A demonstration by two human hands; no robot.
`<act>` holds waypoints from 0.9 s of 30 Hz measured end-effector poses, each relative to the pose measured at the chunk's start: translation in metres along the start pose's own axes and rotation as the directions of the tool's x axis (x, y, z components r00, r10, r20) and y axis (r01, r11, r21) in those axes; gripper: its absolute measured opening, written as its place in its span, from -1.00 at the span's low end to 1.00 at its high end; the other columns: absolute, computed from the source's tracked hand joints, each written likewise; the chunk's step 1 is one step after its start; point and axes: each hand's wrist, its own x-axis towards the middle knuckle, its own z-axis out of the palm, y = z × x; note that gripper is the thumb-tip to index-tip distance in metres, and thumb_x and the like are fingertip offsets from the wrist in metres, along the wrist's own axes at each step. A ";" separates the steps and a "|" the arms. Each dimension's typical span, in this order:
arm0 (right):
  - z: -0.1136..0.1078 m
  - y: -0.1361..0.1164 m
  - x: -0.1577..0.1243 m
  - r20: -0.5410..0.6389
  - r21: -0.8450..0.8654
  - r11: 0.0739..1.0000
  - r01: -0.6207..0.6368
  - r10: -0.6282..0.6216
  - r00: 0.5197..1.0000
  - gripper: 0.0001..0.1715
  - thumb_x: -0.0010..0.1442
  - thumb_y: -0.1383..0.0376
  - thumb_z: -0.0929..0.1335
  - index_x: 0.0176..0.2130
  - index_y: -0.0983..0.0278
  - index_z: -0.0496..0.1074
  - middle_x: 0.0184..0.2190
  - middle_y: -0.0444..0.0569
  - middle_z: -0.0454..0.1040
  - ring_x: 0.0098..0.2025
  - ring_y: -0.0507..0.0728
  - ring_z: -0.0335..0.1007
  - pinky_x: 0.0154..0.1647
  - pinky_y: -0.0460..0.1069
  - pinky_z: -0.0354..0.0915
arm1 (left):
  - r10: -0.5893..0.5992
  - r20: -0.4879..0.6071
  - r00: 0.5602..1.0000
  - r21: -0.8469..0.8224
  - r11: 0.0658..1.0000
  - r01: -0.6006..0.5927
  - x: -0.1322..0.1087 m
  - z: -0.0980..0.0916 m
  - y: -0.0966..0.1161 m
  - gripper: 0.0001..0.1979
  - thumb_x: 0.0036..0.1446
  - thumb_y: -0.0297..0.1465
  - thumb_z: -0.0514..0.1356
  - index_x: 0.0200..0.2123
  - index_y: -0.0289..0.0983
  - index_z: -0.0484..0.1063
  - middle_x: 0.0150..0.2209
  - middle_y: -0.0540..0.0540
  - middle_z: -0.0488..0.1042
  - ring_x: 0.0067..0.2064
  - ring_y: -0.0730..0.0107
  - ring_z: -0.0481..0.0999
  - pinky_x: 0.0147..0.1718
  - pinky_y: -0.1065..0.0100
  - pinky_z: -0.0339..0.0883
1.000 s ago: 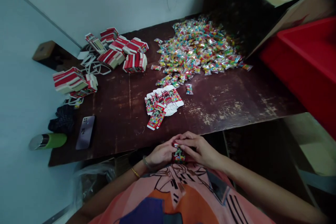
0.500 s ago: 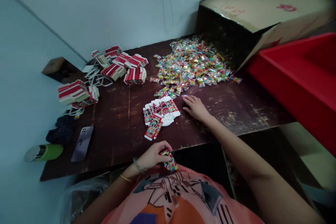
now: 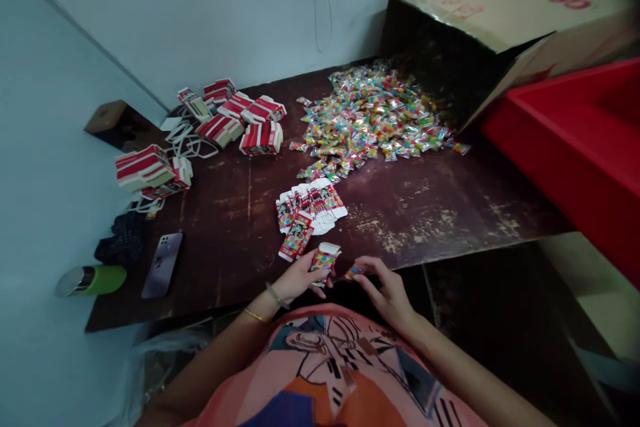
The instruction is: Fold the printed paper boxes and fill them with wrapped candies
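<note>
Now | left hand point(image 3: 299, 278) grips small box point(image 3: 325, 258) | right hand point(image 3: 383, 283) pinches candy point(image 3: 351, 273) beside it

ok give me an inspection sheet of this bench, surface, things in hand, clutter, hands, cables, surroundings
surface: dark worn table, scuffed pale patches.
job's things: small open box in left hand; candy packet at right hand fingertips; flat cartons; candy pile.
clutter: bundled red-white cartons, phone, green bottle, dark cloth.
grippers: both hands pinching, close together at the table edge.
cables: white loops, cannot tell if cord or bands.
surroundings: tipped cardboard box, red bin, pale wall.
</note>
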 end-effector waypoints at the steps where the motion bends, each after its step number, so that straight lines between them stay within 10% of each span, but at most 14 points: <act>1: 0.002 -0.010 0.010 -0.051 0.076 0.996 -0.046 0.050 0.997 -0.77 0.27 0.21 0.28 -0.07 0.17 0.37 -0.23 0.00 0.51 -0.21 0.15 0.45 -0.17 0.03 0.35 | 0.023 0.000 1.000 0.019 1.000 -0.023 0.004 0.006 -0.001 -0.52 0.00 -0.33 0.25 -0.01 -0.28 0.24 -0.28 -0.08 0.41 -0.38 0.41 0.45 -0.57 0.46 0.38; 5: -0.001 -0.036 0.050 -0.179 0.075 0.997 -0.005 0.018 0.984 -0.84 0.23 0.18 0.32 -0.26 0.20 0.43 -0.29 0.00 0.48 -0.22 0.16 0.38 -0.16 0.05 0.32 | 0.099 -0.039 0.994 0.084 0.992 -0.095 0.007 0.023 -0.001 -0.44 -0.04 -0.36 0.28 0.06 -0.30 0.26 -0.34 -0.05 0.40 -0.41 0.43 0.42 -0.64 0.52 0.31; 11: 0.004 -0.041 0.051 -0.004 -0.026 0.988 0.153 -0.153 0.988 -0.76 0.28 0.20 0.26 -0.24 0.17 0.51 0.13 0.01 0.30 0.12 0.25 0.17 0.15 0.21 0.09 | 0.125 -0.111 0.986 -0.023 0.991 -0.128 0.001 0.024 0.002 -0.47 0.08 -0.04 0.14 -0.07 -0.35 0.37 -0.42 -0.06 0.41 -0.41 0.39 0.42 -0.65 0.50 0.29; 14: 0.010 -0.038 0.041 -0.039 0.338 0.936 -0.100 0.120 0.992 -0.72 0.24 0.14 0.29 -0.07 0.15 0.41 0.03 0.02 0.34 -0.15 0.12 0.38 -0.11 0.06 0.32 | 0.059 -0.103 0.993 -0.144 0.987 -0.073 0.001 0.024 0.003 -0.38 0.15 0.06 -0.06 -0.16 -0.40 0.43 -0.41 -0.14 0.45 -0.44 0.36 0.43 -0.66 0.46 0.27; 19: 0.010 -0.033 0.045 0.398 0.659 0.538 -0.525 0.344 0.851 -0.56 -0.03 0.17 0.47 -0.16 0.24 0.36 -0.37 -0.15 0.42 -0.54 -0.05 0.32 -0.54 -0.13 0.28 | 0.070 0.026 0.997 -0.074 0.995 -0.068 0.002 0.020 0.010 -0.55 0.11 -0.11 0.07 -0.13 -0.36 0.43 -0.34 -0.15 0.49 -0.36 0.32 0.46 -0.59 0.46 0.30; 23: 0.007 -0.034 0.052 0.391 0.521 0.705 -0.481 0.304 0.869 -0.66 -0.10 0.24 0.50 -0.29 0.26 0.41 -0.41 -0.16 0.40 -0.47 0.00 0.34 -0.57 -0.14 0.28 | 0.118 0.076 0.990 0.196 0.972 -0.130 0.006 0.016 0.015 -0.62 0.02 -0.27 0.19 -0.10 -0.32 0.43 -0.27 -0.10 0.46 -0.36 0.42 0.39 -0.53 0.49 0.30; 27: 0.003 -0.042 0.051 0.211 0.218 0.975 -0.053 0.006 0.977 -0.84 0.17 0.27 0.35 -0.24 0.22 0.52 -0.28 -0.03 0.45 -0.25 0.09 0.39 -0.22 -0.01 0.36 | 0.100 -0.037 0.994 0.104 0.990 -0.096 0.011 0.015 0.013 -0.72 0.02 -0.30 0.15 -0.24 -0.34 0.46 -0.36 -0.06 0.43 -0.36 0.42 0.37 -0.52 0.50 0.28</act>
